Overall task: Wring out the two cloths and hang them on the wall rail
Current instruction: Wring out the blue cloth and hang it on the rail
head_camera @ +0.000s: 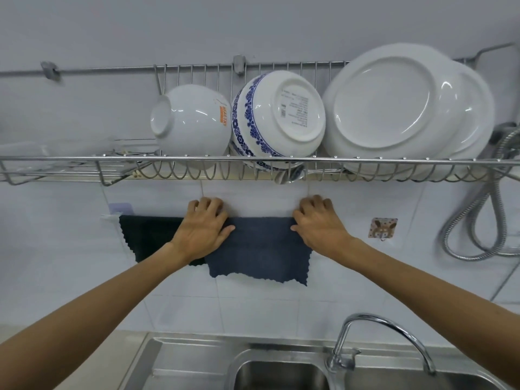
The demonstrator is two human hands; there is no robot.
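Two cloths hang side by side over a wall rail (pixel 108 217) on the white tiles. The black cloth (pixel 149 237) is on the left, the dark blue cloth (pixel 259 249) on the right, overlapping its edge. My left hand (pixel 204 229) rests on the blue cloth's top left corner, fingers curled over the rail. At the top right corner, my right hand (pixel 318 223) grips the same cloth, fingers also curled over the top. Most of the rail is hidden by the cloths.
A wire dish rack (pixel 197 164) holding two bowls and stacked plates juts out just above my hands. A steel sink (pixel 197 358) and its tap (pixel 380 336) lie below. A shower hose (pixel 478 220) hangs at the right, near an adhesive hook (pixel 382 228).
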